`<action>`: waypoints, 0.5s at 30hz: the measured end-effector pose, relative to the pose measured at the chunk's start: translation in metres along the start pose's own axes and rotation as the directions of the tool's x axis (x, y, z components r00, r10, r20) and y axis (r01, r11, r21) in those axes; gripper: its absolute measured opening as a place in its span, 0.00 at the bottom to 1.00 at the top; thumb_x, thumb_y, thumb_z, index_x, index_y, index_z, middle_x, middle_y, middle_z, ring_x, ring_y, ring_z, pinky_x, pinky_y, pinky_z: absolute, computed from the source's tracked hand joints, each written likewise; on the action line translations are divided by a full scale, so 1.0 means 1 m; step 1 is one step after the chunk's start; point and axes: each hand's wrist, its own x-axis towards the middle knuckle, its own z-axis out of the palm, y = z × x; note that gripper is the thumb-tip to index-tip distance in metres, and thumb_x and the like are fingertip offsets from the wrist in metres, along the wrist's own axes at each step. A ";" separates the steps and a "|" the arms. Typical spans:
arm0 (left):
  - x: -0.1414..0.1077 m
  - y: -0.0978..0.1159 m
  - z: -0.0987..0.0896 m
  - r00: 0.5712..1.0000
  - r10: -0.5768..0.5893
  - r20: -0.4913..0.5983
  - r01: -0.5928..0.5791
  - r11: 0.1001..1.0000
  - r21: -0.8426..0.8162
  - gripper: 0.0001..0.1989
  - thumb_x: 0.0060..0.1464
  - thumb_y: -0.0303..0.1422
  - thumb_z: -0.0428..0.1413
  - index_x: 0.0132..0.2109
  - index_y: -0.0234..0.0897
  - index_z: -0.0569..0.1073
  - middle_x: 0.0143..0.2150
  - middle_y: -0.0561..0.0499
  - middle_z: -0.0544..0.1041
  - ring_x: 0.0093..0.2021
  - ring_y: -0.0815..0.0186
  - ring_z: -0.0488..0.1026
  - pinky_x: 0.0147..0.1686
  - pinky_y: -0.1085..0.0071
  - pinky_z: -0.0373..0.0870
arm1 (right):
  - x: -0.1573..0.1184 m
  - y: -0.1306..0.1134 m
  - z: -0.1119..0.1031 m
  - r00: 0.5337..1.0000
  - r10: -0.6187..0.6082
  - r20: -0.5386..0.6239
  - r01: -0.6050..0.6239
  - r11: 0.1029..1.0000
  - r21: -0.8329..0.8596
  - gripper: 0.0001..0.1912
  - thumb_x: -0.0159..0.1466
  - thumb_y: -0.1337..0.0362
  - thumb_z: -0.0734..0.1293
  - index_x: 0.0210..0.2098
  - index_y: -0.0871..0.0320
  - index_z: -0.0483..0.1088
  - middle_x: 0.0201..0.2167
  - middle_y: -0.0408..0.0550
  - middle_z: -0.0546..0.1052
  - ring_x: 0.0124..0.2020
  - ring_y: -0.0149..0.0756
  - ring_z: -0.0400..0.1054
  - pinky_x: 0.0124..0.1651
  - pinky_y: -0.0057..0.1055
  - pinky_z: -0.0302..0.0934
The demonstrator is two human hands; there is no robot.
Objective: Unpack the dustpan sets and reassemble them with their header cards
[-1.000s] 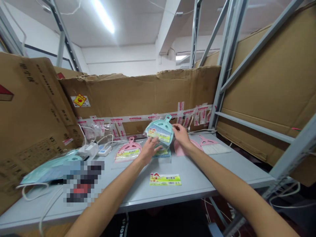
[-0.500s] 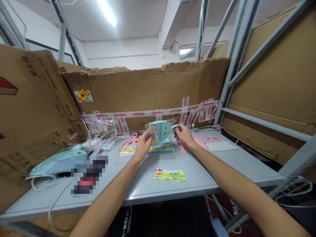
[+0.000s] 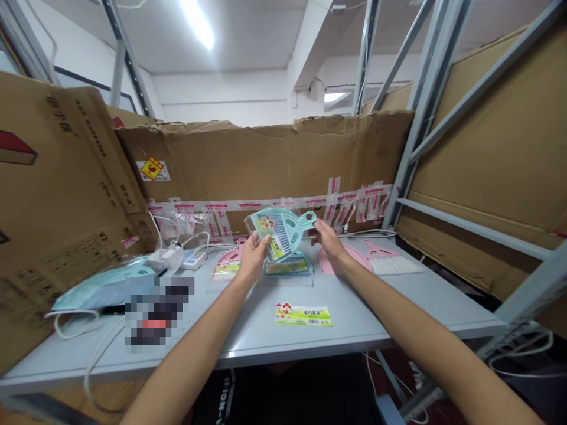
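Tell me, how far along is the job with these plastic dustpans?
Done-looking: a pink plastic dustpan with its label, lying flat. In hand: a mint-green plastic dustpan, held by the left hand. Left: a loose green-and-yellow paper label on the grey table.

My left hand grips a mint-green dustpan above the grey table, and my right hand is at its handle. A printed label lies flat on the table nearer me.
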 end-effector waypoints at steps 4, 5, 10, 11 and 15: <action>0.002 -0.010 0.001 0.979 -0.158 -0.132 0.126 0.967 -0.222 0.21 0.58 0.33 0.76 0.56 0.37 0.81 0.55 0.42 0.89 0.54 0.55 0.88 0.59 0.58 0.84 | -0.009 -0.020 0.013 0.992 -0.029 0.119 0.034 0.999 -0.041 0.29 0.66 0.33 0.74 0.42 0.54 0.81 0.39 0.50 0.84 0.38 0.42 0.77 0.37 0.34 0.72; 0.003 -0.012 0.001 0.967 -0.198 -0.160 0.152 0.953 -0.260 0.19 0.60 0.31 0.74 0.56 0.37 0.81 0.54 0.42 0.89 0.53 0.56 0.88 0.59 0.59 0.85 | -0.009 -0.025 0.017 0.992 -0.053 0.118 0.062 0.995 -0.074 0.28 0.65 0.35 0.76 0.40 0.55 0.81 0.36 0.49 0.83 0.35 0.41 0.75 0.36 0.34 0.71; 0.006 -0.014 0.004 0.885 -0.427 -0.185 0.305 0.833 -0.461 0.16 0.73 0.28 0.61 0.64 0.32 0.79 0.54 0.39 0.90 0.52 0.56 0.90 0.58 0.59 0.87 | 0.000 -0.050 0.028 0.989 -0.151 0.009 0.151 0.984 -0.091 0.28 0.63 0.35 0.78 0.34 0.55 0.80 0.29 0.45 0.80 0.28 0.37 0.70 0.31 0.34 0.68; 0.006 -0.013 0.004 0.870 -0.464 -0.168 0.336 0.806 -0.487 0.17 0.75 0.28 0.59 0.66 0.30 0.78 0.53 0.38 0.90 0.51 0.56 0.90 0.58 0.59 0.87 | 0.004 -0.057 0.028 0.989 -0.150 -0.002 0.149 0.986 -0.077 0.28 0.61 0.35 0.79 0.34 0.55 0.80 0.29 0.45 0.80 0.28 0.36 0.70 0.32 0.34 0.68; 0.006 -0.007 0.006 0.821 -0.559 -0.117 0.420 0.729 -0.541 0.19 0.78 0.29 0.53 0.69 0.27 0.77 0.47 0.38 0.91 0.45 0.57 0.91 0.56 0.59 0.88 | 0.017 -0.083 0.029 0.993 -0.113 0.038 0.114 0.993 -0.021 0.28 0.57 0.37 0.83 0.35 0.56 0.81 0.31 0.46 0.82 0.31 0.37 0.73 0.36 0.35 0.73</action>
